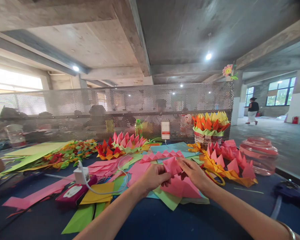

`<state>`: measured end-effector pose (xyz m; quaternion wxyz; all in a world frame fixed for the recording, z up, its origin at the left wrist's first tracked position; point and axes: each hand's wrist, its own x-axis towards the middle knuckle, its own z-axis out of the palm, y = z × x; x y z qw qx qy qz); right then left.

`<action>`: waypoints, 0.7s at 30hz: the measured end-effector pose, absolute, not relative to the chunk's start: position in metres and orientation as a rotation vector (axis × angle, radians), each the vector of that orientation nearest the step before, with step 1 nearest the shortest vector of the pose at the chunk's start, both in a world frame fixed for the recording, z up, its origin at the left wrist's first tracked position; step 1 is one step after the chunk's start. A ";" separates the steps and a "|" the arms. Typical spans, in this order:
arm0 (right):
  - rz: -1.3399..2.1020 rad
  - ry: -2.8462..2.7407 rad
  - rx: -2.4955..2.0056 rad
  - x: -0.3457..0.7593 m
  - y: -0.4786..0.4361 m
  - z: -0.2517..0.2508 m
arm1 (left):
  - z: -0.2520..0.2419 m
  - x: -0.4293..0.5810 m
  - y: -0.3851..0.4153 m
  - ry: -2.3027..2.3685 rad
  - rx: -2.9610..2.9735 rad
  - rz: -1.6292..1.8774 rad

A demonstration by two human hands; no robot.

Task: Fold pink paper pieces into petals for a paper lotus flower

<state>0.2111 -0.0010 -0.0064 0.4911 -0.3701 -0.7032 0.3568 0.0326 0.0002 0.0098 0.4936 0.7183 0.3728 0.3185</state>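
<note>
A folded piece of pink paper (172, 166) is held up between both hands, just above the table. My left hand (156, 177) pinches its left side, and the fingers of my right hand (191, 170) close on its right edge. Below them lie loose pink sheets (181, 188) on top of a light green sheet (170, 199). Behind the hands runs a row of pink folded points (162, 155). To the right, a strip of joined pink and orange folded petals (225, 163) curves across the table, with yellow-handled scissors (218, 181) partly showing beside it.
A white charger (81, 175) with a cable sits by a purple box (75, 193) at left. Paper scraps (72, 151) pile behind it. A basket of folded petals (208, 128) and a clear pink jar (258, 155) stand at right. A perforated metal screen (130, 100) borders the back.
</note>
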 end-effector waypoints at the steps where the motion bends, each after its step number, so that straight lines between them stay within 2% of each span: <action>1: 0.841 -1.743 -0.904 0.211 0.000 -0.007 | 0.010 0.033 0.000 0.904 1.752 0.769; 12: 0.687 -1.841 -0.953 0.215 0.001 -0.006 | 0.009 0.029 0.004 0.723 1.693 0.870; 21: 0.598 -1.854 -0.969 0.214 -0.002 -0.005 | 0.011 0.027 0.007 0.846 1.562 1.068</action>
